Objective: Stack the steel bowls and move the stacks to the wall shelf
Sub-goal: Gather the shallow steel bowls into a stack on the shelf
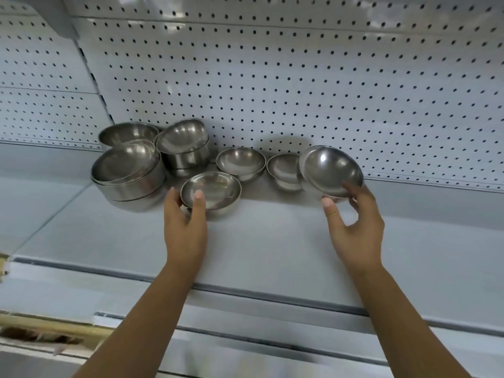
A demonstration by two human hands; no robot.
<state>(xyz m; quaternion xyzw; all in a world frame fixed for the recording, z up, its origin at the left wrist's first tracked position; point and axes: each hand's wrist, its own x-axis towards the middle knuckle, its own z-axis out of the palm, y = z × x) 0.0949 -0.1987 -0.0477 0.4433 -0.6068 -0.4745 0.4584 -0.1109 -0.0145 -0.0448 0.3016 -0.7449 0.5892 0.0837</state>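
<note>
Left hand (188,214) pinches a shallow bowl (211,190) by its near rim, thumb inside, low at the shelf (272,236) front. Right hand (351,216) grips a tipped bowl (331,170), mouth facing me, thumb underneath. Key bit: the small stack (285,171) sits just left of that tipped bowl, so I'd guess it nests leftward. All shiny, slightly scuffed steel. Bigger stacks (128,173) sit far left by the pegboard (300,77).

No text, label or number is readable.
</note>
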